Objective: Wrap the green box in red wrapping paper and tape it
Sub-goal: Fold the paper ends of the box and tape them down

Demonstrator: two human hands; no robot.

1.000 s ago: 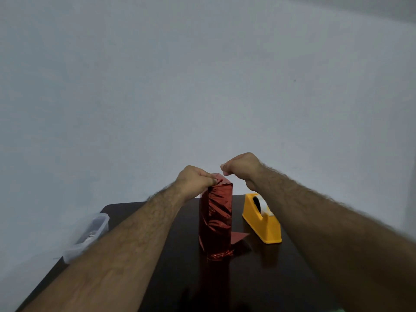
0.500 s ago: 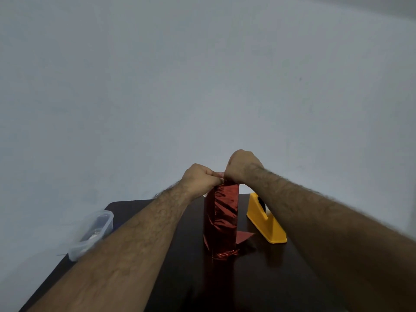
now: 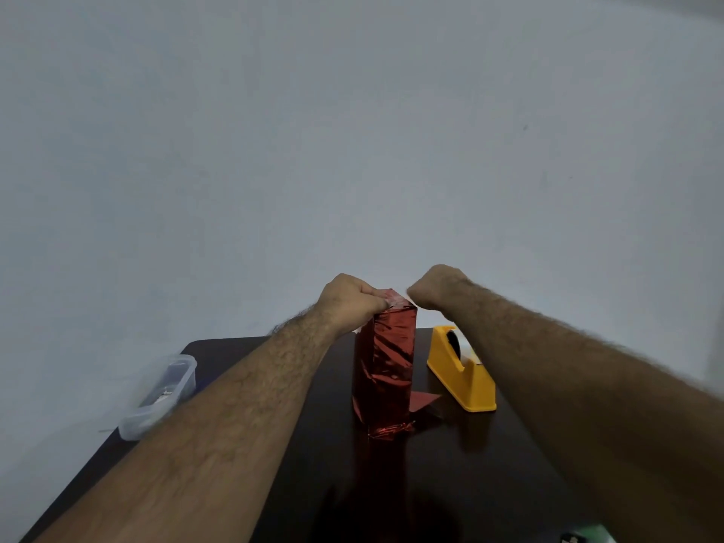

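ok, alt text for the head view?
A tall box wrapped in shiny red paper stands upright on a dark table; the left hand pinches its top fold, the right hand is fisted just beside. A yellow plastic tape dispenser sits right.

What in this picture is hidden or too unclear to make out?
Head view only:
- The green box: fully covered by the red paper.
- Fingertips of the left hand and right hand: curled away behind the knuckles.
- Tape roll: the right forearm covers much of the yellow dispenser.
- Contents of the clear tub: too small.
- Dark object at the bottom edge: cut off.
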